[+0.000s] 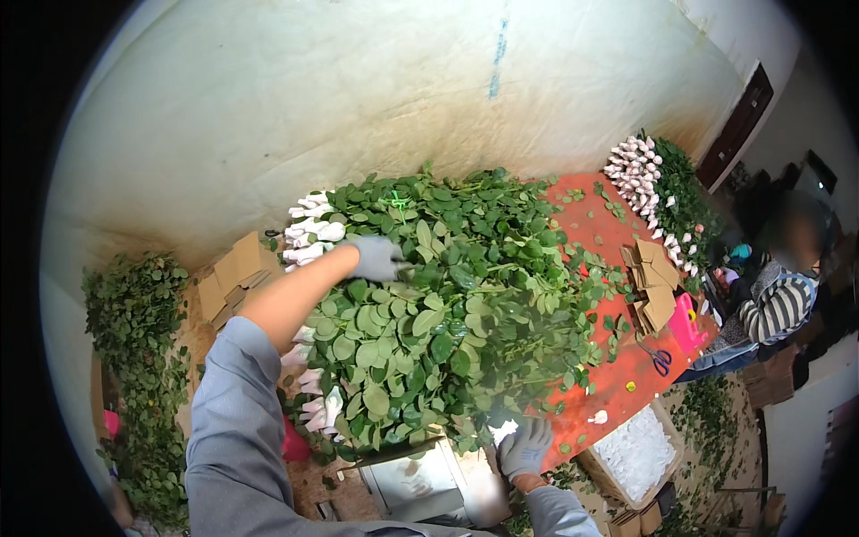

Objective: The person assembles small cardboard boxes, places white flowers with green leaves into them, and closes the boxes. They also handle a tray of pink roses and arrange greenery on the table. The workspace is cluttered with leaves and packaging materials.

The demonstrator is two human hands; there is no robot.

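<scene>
A thick heap of leafy rose stems [420,322] covers the table in front of me, with pale buds in white sleeves [313,231] along its left side. My left hand [376,258], in a grey glove, reaches over the upper left of the heap. Its fingers are curled in at the leaves, and what they grip is hidden. At the heap's lower right edge my gloved right hand [526,447] is closed beside a small white piece [504,431], seemingly pinched between thumb and fingers. A pale box-like stand [416,488] is close to my body, left of that hand.
The red tabletop [573,421] carries blue-handled scissors [660,360], folded cardboard pieces [655,285] and a pink object [685,324]. A crate of white pieces [633,455] stands at lower right. Another person [774,300] is beside more roses [637,174]. Cut foliage [143,376] is piled at left.
</scene>
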